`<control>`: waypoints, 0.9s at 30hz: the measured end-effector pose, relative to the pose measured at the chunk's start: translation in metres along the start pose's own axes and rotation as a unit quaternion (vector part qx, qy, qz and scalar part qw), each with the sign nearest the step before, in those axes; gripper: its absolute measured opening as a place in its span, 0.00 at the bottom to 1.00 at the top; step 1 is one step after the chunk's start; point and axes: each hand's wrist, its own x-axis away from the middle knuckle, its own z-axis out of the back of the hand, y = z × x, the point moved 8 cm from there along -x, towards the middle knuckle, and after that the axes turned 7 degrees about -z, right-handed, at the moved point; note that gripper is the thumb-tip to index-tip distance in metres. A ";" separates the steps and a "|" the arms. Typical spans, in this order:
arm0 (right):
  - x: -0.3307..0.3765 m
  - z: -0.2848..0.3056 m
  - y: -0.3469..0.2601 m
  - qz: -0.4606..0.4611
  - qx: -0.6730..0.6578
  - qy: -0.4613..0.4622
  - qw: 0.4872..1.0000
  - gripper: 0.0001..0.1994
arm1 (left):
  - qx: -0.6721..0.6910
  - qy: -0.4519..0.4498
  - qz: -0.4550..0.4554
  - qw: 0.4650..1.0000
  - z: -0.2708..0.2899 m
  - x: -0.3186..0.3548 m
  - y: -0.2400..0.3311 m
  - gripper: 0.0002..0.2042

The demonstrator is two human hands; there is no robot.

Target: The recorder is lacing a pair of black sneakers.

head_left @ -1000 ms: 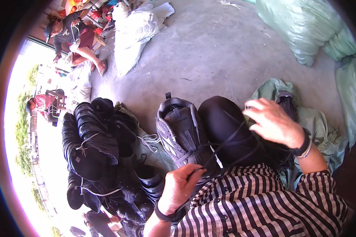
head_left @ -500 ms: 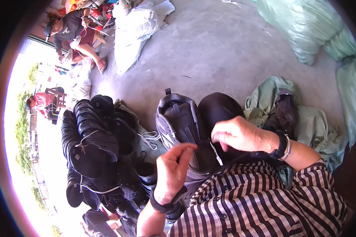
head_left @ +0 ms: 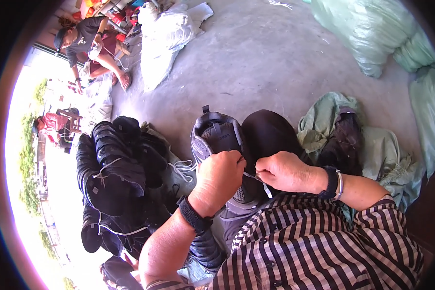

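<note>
Closely, both hands meet over a grey shoe (head_left: pixel 221 134), which sits sole down beside the person's black-clad knee (head_left: pixel 268 134), its heel pointing away and its toe near the striped shirt (head_left: pixel 314 241). The left hand (head_left: pixel 222 175) covers the middle of the shoe with its back turned up, fingers curled in and their tips drawn together. The right hand (head_left: pixel 287 171) comes from the other side, thumb and forefinger pressed close, the other fingers folded. Little or no gap shows in either grip, but what sits in each pinch is too small and hidden to tell. Just below the hands' meeting point hangs a narrow white strip (head_left: pixel 267 190). Dark bands ring both wrists, and a pale bangle (head_left: pixel 340 186) lies beside the right one. Left of the shoe stands a heap of black footwear (head_left: pixel 112 179), with loose white laces (head_left: pixel 182 170) between the two. A greenish sack (head_left: pixel 326 108) lies crumpled to the right. Farther off, a seated co-worker (head_left: pixel 88 41) in a dark cap bends near a white bag (head_left: pixel 166 38), and big pale-green bags (head_left: pixel 367 29) fill the upper right.
</note>
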 end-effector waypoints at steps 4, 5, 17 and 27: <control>0.003 0.001 -0.003 -0.041 -0.022 0.018 0.999 0.04 | -0.019 -0.048 -0.015 0.999 -0.006 -0.003 0.003 0.09; 0.003 0.000 -0.001 -0.047 -0.020 0.024 0.998 0.04 | -0.039 -0.055 -0.012 0.998 -0.007 -0.004 0.004 0.08; -0.001 -0.008 0.001 -0.064 -0.001 0.034 0.997 0.06 | -0.038 -0.032 -0.025 0.998 -0.009 0.002 0.004 0.08; -0.005 -0.034 0.019 -0.216 -0.271 -0.122 0.930 0.08 | -0.072 0.002 0.007 0.997 -0.020 0.005 0.001 0.08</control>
